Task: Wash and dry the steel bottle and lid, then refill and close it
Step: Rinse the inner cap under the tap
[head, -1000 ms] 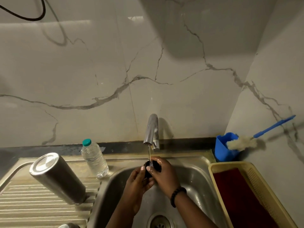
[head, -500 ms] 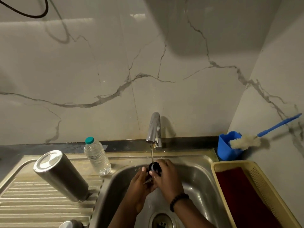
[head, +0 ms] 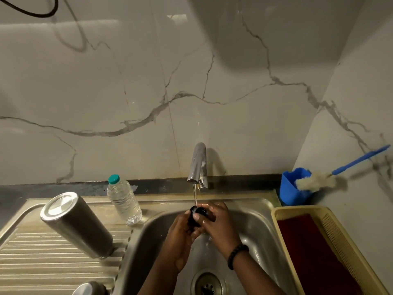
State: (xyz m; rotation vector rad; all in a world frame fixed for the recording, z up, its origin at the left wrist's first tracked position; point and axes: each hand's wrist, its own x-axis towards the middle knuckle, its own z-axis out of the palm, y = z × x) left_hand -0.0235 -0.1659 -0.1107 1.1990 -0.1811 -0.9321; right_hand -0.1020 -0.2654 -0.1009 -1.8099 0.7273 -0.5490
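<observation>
Both hands' grip around lid (head: pixel 197 213), under tap (head: pixel 197 165)

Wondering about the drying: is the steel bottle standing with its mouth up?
No, the steel bottle stands mouth down on the ribbed drainboard, flat base on top.

Pale marble-look wall tiles (head: pixel 127 92) with grey veins rise behind a stainless sink (head: pixel 261 222) and meet a side wall (head: pixel 361 99) in the right corner. A dark strip (head: pixel 63 187) runs along the back of the steel draining board (head: pixel 42 262), whose ribs slope toward the basin. Soft light glares on the upper tiles, and a black cable (head: pixel 36 12) loops at top left.
</observation>
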